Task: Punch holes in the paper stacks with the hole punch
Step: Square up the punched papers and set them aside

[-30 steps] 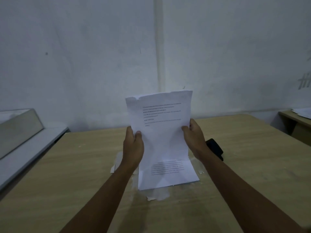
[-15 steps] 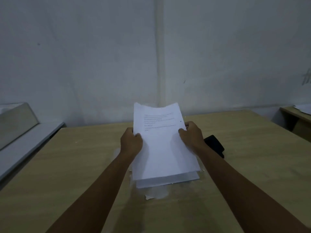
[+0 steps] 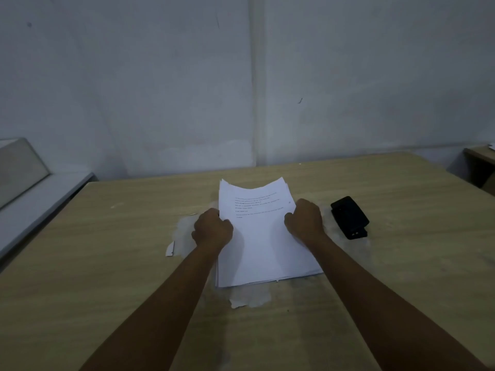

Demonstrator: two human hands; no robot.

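A stack of white printed sheets, the paper stack (image 3: 261, 236), lies nearly flat on the wooden table (image 3: 107, 263) in front of me, its far edge curled up a little. My left hand (image 3: 213, 230) grips the stack's left edge and my right hand (image 3: 305, 220) grips its right edge. The black hole punch (image 3: 349, 217) rests on the table just right of my right hand, untouched.
Torn paper scraps (image 3: 250, 298) and a small white piece (image 3: 170, 249) lie beside and below the stack. A grey ledge with a slanted box (image 3: 24, 167) runs along the left. Another desk (image 3: 479, 159) stands at far right. A white wall rises behind the table.
Both hands have lowered the paper stack from upright, held above the table, down to lying almost flat on it. The hole punch has stayed in place.
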